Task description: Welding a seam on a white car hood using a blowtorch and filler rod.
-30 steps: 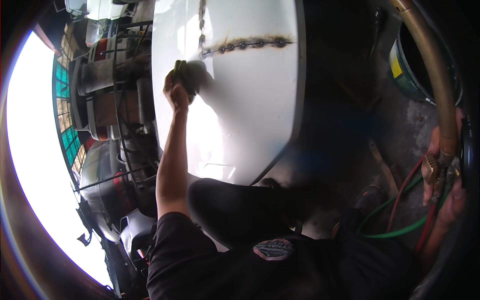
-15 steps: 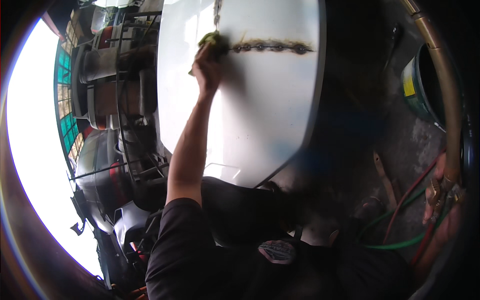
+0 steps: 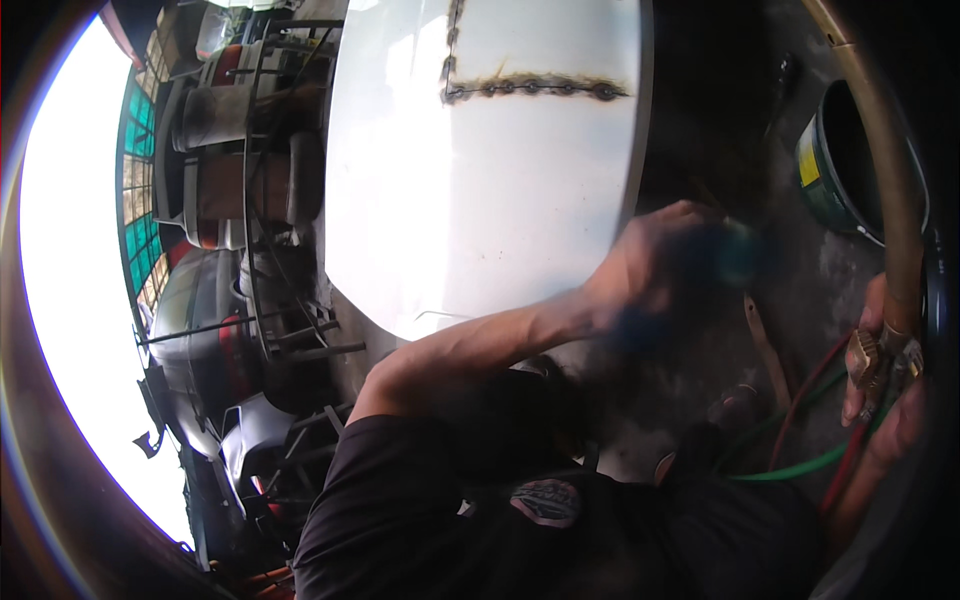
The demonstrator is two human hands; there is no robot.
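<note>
My left hand, smeared by motion, is off the white metal panel, over the dark floor past its right edge. Its fingers curl round a blurred cloth, whose colour looks blue-green here; its outline is lost in the blur. Dark scorched weld spots follow a seam that turns a corner near the panel's top. At the far right, my right hand is closed round the brass valve end of a gas torch. The torch's long tube curves upward past the top of the picture.
A red hose and a green hose run from the torch across the floor. A dark bucket with a yellow label stands at the right. Vehicle bumpers and other parts on a metal rack line the left side.
My left hand has swung from the weld seam to the right and toward me, off the panel, taking the cloth along. The seam's corner is uncovered. My right hand stays on the torch.
</note>
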